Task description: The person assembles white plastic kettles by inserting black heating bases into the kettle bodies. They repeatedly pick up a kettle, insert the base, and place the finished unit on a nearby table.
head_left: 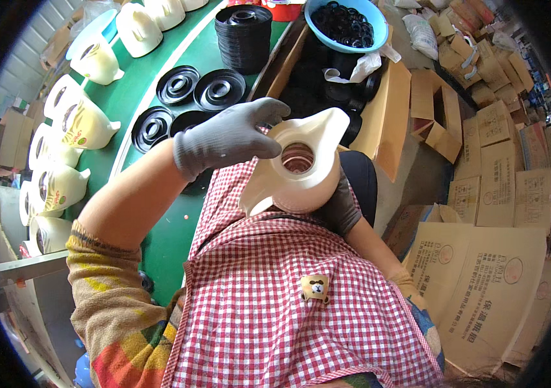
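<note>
A cream-white thermos jug (311, 191) is held tilted in front of my apron, its round mouth facing up and showing a shiny reddish-brown inside. Its spout points to the far right, and its handle comes toward the lower left. My right hand (340, 210), in a dark grey glove, supports the jug from its right side and below; most of those fingers are hidden behind it. My left hand (227, 136), also grey-gloved, hovers at the jug's left rim with thumb and fingers spread apart. Whether the thumb touches the rim I cannot tell.
Black ring-shaped discs (220, 89) lie on the green table (159, 233), beside a tall stack of them (243, 39). Several patterned jugs (85, 123) line the left side. A blue basin (382, 32) of black rings sits over an open carton (385, 123). Cardboard boxes (495, 161) fill the right.
</note>
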Demonstrator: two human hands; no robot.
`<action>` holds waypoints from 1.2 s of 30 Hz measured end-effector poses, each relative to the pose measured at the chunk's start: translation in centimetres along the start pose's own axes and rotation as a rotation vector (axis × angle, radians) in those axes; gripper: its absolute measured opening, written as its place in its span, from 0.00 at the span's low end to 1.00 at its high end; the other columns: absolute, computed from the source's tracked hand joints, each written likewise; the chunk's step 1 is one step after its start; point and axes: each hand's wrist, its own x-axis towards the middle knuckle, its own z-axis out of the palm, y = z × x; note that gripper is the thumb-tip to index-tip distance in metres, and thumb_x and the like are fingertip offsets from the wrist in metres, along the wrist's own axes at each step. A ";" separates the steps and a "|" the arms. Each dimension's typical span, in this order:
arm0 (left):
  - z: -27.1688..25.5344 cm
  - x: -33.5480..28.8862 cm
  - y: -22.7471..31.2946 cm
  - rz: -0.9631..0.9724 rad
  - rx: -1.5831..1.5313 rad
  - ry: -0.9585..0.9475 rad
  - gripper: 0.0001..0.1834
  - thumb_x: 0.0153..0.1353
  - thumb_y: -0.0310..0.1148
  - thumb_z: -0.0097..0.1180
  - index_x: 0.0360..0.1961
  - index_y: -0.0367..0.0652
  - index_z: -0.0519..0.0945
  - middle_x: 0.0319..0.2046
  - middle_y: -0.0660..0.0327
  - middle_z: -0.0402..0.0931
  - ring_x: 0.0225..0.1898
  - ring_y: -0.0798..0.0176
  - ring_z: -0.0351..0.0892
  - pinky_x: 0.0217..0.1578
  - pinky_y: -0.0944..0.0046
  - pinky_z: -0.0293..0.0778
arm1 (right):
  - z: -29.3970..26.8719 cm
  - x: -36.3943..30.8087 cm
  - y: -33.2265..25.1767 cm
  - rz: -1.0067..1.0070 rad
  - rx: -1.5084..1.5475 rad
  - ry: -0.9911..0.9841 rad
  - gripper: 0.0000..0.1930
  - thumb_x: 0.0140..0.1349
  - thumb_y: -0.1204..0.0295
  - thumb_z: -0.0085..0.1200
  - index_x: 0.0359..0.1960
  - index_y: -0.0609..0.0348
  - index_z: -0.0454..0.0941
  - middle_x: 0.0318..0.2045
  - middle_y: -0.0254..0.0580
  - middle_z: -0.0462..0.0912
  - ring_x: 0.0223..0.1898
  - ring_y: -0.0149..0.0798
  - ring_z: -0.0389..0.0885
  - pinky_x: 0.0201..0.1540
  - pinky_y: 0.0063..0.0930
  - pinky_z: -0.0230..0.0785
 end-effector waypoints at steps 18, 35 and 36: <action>5.5 -1.1 -8.7 0.239 -0.857 0.050 0.42 0.51 0.19 0.49 0.70 0.36 0.53 0.63 0.48 0.62 0.64 0.56 0.64 0.65 0.62 0.60 | -3.0 -3.9 -2.1 -0.234 -0.528 0.039 0.29 0.75 0.55 0.37 0.71 0.57 0.49 0.65 0.44 0.64 0.64 0.37 0.66 0.66 0.30 0.60; 5.2 -0.1 -6.1 0.011 0.349 0.246 0.47 0.41 0.40 0.71 0.62 0.35 0.63 0.53 0.42 0.70 0.51 0.43 0.76 0.51 0.53 0.74 | -0.2 -5.1 -1.4 -0.391 -1.006 0.041 0.27 0.76 0.60 0.34 0.71 0.54 0.47 0.67 0.47 0.59 0.65 0.41 0.65 0.65 0.35 0.62; 5.4 0.0 -6.0 0.022 0.414 0.261 0.47 0.40 0.41 0.72 0.61 0.35 0.64 0.52 0.43 0.70 0.51 0.42 0.76 0.50 0.52 0.74 | -0.4 -5.1 -1.3 -0.390 -1.011 0.028 0.26 0.76 0.60 0.34 0.71 0.54 0.47 0.67 0.48 0.59 0.64 0.41 0.65 0.65 0.35 0.62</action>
